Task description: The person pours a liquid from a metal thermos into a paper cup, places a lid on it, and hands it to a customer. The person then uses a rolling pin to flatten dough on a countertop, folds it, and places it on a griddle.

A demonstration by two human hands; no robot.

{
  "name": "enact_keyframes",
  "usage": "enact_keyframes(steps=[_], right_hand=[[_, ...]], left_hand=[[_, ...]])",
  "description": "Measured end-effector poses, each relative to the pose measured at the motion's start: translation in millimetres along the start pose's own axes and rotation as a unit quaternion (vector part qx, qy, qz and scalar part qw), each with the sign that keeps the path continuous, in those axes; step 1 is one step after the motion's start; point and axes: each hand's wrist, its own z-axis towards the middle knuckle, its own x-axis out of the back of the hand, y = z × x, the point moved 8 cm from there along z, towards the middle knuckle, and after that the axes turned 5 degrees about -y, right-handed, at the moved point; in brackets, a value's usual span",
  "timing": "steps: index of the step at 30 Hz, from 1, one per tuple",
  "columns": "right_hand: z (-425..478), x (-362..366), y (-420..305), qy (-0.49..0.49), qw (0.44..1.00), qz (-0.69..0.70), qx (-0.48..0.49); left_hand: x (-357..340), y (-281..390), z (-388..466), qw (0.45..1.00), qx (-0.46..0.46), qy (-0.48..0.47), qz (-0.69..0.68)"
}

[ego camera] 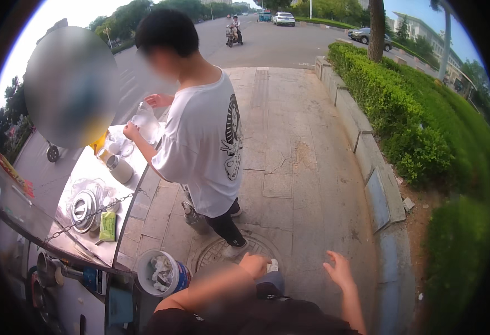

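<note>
My right hand hangs in the air above the paving with its fingers apart and nothing in it. Across the front of my body reaches my left forearm, and my left hand is above the round manhole cover. The fingers of that hand are partly hidden, so I cannot tell how they are set. A white bucket holding crumpled white waste stands to the left of my forearm. Ahead, a person in a white T-shirt holds a clear plastic bag in both hands beside the metal counter.
The counter bears a lidded metal container, a green packet, a pale canister and a slack chain. Glass bottles stand behind the person's leg. A low stone wall with a hedge borders the pavement on the right.
</note>
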Motion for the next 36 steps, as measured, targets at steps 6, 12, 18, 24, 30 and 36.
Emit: enact_keyframes(steps=[6,12,18,24,30,36], right_hand=[[163,33,128,-0.086,0.987,-0.102,-0.088],[254,42,293,-0.186,0.921,-0.133,-0.316],[442,74,282,-0.358,0.834,-0.214,-0.361],[820,96,257,-0.232,0.912,-0.315,-0.121],[1115,28,-17,-0.231,0.930,-0.246,0.145],[1190,-121,-284,-0.297,0.874,-0.136,0.361]], left_hand=[[76,-27,170,0.997,-0.009,0.066,-0.042],[192,-41,281,0.990,0.002,0.124,-0.069],[291,-107,407,0.968,0.035,0.225,-0.107],[367,-218,513,0.939,0.187,0.248,-0.149],[437,-286,517,0.895,0.307,0.278,-0.164],[464,-384,514,0.836,0.368,0.352,-0.205]])
